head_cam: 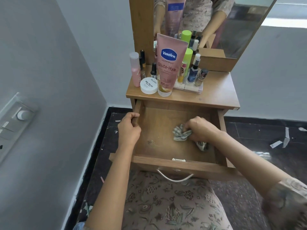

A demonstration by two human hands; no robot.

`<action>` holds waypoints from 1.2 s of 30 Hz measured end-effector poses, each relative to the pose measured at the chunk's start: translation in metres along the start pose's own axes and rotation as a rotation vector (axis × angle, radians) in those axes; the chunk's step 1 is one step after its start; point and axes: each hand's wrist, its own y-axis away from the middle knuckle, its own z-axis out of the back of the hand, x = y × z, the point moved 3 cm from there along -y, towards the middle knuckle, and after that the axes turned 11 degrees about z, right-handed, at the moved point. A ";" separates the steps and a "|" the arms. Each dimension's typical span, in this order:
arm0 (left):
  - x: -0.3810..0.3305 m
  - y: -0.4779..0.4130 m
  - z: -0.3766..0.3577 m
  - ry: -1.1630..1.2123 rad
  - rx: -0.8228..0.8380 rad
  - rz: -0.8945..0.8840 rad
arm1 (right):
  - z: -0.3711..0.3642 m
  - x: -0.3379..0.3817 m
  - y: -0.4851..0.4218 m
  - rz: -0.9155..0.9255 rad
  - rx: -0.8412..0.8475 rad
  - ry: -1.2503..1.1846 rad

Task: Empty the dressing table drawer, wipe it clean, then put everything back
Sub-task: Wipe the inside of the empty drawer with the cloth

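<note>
The wooden drawer [159,141] of the dressing table is pulled out and holds only a crumpled patterned cloth [180,132]. My right hand [201,129] is closed on that cloth and presses it on the drawer floor, right of centre. My left hand [130,128] grips the drawer's left side wall. On the table top [216,90] stand a pink Vaseline tube [167,65], a white nail polish remover tub [148,86], a pink spray bottle [134,69] and several small bottles on a clear tray [189,87].
A mirror [216,22] rises behind the table top. The drawer's metal handle [174,177] hangs over my floral-clad lap. A grey wall with a switch panel [15,123] is on the left. Bits of paper litter the dark floor [279,141] on the right.
</note>
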 end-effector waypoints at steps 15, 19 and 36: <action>0.000 0.000 0.000 -0.026 -0.016 -0.011 | 0.000 0.027 0.040 0.117 0.672 0.417; 0.000 -0.001 0.000 -0.016 -0.009 -0.004 | -0.027 0.033 0.028 0.028 0.686 0.648; 0.001 -0.001 -0.001 -0.034 -0.007 -0.014 | -0.003 0.019 0.018 0.008 0.592 0.614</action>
